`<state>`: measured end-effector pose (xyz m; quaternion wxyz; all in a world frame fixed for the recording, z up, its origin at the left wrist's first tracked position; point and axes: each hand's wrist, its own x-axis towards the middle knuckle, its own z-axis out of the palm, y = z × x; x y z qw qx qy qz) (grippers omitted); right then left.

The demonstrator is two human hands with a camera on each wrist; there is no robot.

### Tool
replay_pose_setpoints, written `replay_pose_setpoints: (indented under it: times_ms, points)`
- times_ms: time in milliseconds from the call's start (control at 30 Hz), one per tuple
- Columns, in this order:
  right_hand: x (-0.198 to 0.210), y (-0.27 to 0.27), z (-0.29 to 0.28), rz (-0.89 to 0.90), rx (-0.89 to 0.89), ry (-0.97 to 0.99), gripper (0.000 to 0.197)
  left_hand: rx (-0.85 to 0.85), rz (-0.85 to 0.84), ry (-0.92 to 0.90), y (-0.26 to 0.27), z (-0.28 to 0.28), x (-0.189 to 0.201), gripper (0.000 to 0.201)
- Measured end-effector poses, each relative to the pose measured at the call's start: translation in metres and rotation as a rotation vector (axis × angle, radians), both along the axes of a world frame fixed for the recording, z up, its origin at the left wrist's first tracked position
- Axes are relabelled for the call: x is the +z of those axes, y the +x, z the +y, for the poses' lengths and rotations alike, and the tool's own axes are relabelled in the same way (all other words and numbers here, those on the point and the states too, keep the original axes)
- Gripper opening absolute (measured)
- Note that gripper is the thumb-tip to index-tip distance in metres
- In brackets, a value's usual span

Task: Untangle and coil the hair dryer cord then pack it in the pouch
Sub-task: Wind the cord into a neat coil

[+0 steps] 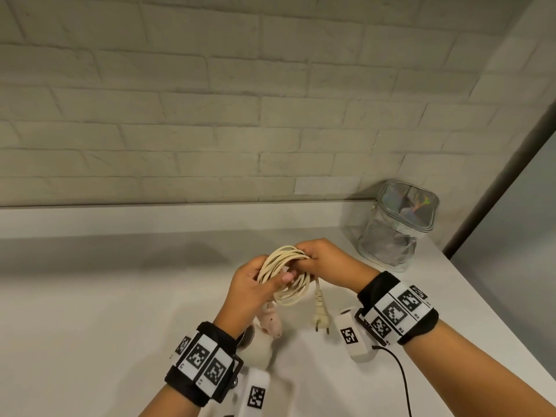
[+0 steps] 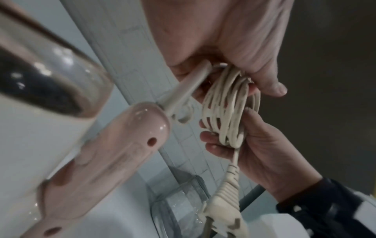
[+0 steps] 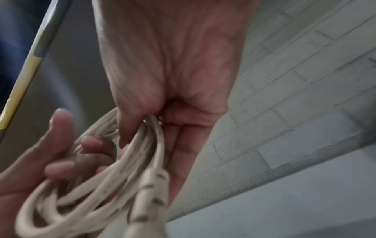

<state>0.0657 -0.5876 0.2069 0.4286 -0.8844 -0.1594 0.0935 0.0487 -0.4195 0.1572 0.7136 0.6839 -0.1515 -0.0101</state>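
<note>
Basically, from my remote feed both hands were up off the counter [image 1: 120, 296] with the cord [image 1: 285, 275] bunched into a loose multi-loop coil between them. Left hand [image 1: 252, 284] gripped the left side of the coil, fingers [image 3: 61, 167] curled round the strands and thumb laid across the front of the loops. Right hand [image 1: 325, 260] gripped the upper right of the coil, fingers [image 2: 211, 145] closed round the bundle, thumb on top. So neither hand was wide; each held the cord tight. Plug [image 1: 320, 319] hung free below the right hand on a short tail, prongs pointing down, just above the counter. I could not tell whether it touched the surface. Hair dryer [image 1: 270, 323] sat below the left hand, pink handle pointing up towards the coil, white body mostly hidden behind the left wrist. In the left wrist view the cord left the end of the pink handle [image 2: 114, 145] and ran straight up into the left palm, with a small hanging loop beside the strain relief. Pouch [image 1: 397, 224] stood upright at the back right of the counter, near the brick wall [image 1: 210, 115], well apart from the hands; clear sides, iridescent top panel, zip round the top rim. I could not tell from here if the zip was done up. Right wrist view was motion-blurred, strands only roughly readable.
</note>
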Motion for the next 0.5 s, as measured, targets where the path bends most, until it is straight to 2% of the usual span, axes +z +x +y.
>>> replay_pose_setpoints:
  times_ms: [100, 167, 200, 267, 300, 433, 500]
  points:
    - [0.001, -0.002, 0.000, 0.072, -0.011, 0.090, 0.024, 0.015, 0.061, -0.069, -0.006, -0.007, 0.004, 0.010]
    - [-0.001, -0.005, -0.002, 0.140, 0.013, 0.134, 0.009, 0.023, 0.064, -0.073, -0.009, -0.010, 0.005, 0.016]
    - [-0.004, -0.006, -0.004, 0.178, 0.029, 0.136, 0.009, 0.036, 0.050, -0.073, -0.010, -0.011, 0.005, 0.021]
    - [-0.014, -0.010, -0.013, 0.267, 0.058, 0.085, 0.030, 0.066, 0.018, -0.078, -0.010, -0.010, 0.004, 0.023]
    - [-0.019, -0.013, -0.017, 0.295, 0.064, 0.040, 0.032, 0.069, 0.001, -0.069, -0.009, -0.009, 0.003, 0.024]
    - [-0.031, -0.025, -0.032, 0.233, 0.065, -0.114, 0.015, 0.046, -0.019, -0.007, -0.004, -0.005, -0.001, 0.025]
    - [-0.031, -0.029, -0.040, 0.169, 0.059, -0.230, 0.008, 0.033, 0.003, -0.010, -0.003, -0.004, 0.000, 0.033]
